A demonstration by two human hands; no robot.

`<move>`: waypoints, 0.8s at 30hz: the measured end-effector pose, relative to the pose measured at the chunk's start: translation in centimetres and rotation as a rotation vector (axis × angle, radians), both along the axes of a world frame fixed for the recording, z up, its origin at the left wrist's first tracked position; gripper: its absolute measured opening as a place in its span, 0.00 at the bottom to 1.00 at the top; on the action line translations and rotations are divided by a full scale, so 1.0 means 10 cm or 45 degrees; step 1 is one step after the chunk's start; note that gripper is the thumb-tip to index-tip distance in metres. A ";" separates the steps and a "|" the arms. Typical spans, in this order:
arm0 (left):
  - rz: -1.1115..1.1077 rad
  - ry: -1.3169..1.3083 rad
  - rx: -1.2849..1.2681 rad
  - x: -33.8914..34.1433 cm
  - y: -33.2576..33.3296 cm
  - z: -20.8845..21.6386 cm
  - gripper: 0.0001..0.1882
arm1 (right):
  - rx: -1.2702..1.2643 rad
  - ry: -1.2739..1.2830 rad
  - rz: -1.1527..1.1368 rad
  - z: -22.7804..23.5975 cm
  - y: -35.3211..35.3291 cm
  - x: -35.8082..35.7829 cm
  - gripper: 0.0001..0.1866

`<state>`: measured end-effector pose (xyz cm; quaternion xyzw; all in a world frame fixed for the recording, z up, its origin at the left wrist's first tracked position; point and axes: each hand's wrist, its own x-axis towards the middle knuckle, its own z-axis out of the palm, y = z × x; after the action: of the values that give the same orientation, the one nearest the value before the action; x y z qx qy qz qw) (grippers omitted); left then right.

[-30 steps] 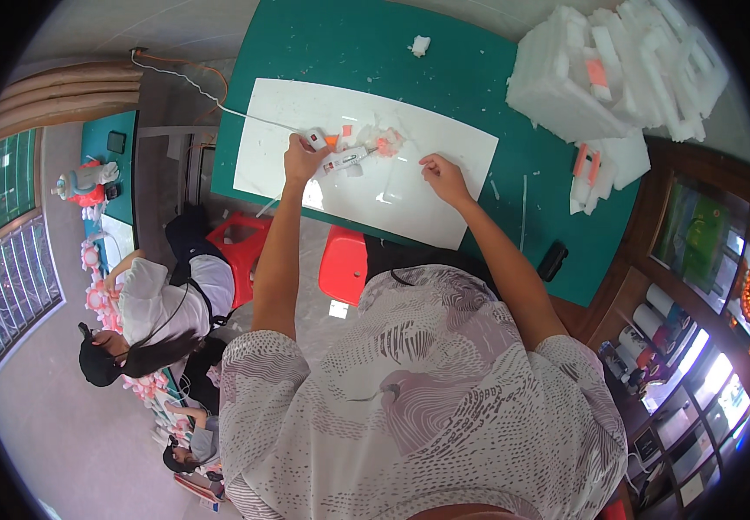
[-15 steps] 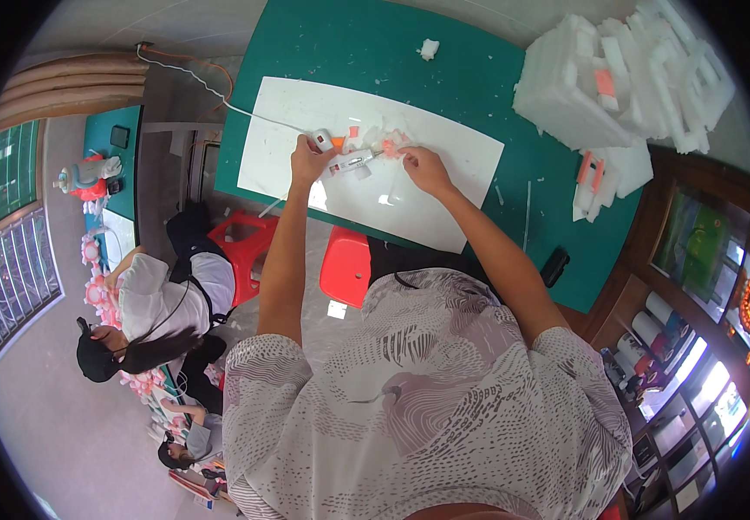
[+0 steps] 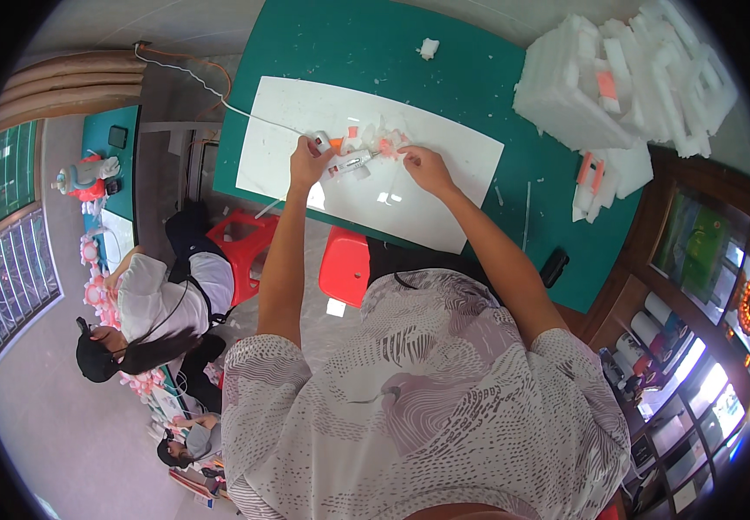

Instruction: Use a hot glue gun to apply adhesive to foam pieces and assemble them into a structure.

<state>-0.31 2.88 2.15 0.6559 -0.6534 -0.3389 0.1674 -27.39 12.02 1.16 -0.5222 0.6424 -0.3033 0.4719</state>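
Note:
My left hand (image 3: 308,163) is closed round the white handle of a corded glue gun with an orange trigger. The gun's pale barrel (image 3: 353,164) lies low over a white board (image 3: 444,208), its nozzle pointing right at a small heap of pink and white foam scraps (image 3: 390,143). At the heap's right edge, my right hand (image 3: 427,170) has its thumb and fingers pinched together. Whatever sits between those fingertips is too small to make out. The gun's white cord (image 3: 258,116) trails off to the upper left.
Blocks of white foam (image 3: 566,87) are stacked at the right of the green table (image 3: 323,43). A black object (image 3: 555,267) lies at its near right edge. Red stools (image 3: 345,267) stand below. Two people, one in a white shirt (image 3: 154,299), sit at left.
My hands and the glue gun stay almost where they were. At lower left, the farther seated person's arms have shifted slightly.

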 end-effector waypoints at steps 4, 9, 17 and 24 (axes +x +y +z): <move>0.070 0.094 0.032 0.06 0.05 0.02 0.22 | 0.042 -0.031 -0.030 0.13 -0.04 0.04 0.17; 0.103 0.126 0.097 0.04 0.06 0.04 0.22 | 0.027 0.052 0.085 0.04 -0.07 0.06 0.19; 0.069 0.110 0.102 0.02 0.07 0.06 0.24 | 0.039 -0.037 0.027 -0.01 -0.04 0.07 0.16; -0.093 0.048 -0.130 -0.04 0.12 0.06 0.28 | 0.081 -0.055 0.005 -0.02 -0.06 0.07 0.21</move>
<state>-0.68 4.04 2.70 0.6157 -0.6901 -0.3233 0.2002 -26.66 11.45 0.91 -0.5015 0.6404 -0.2929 0.5025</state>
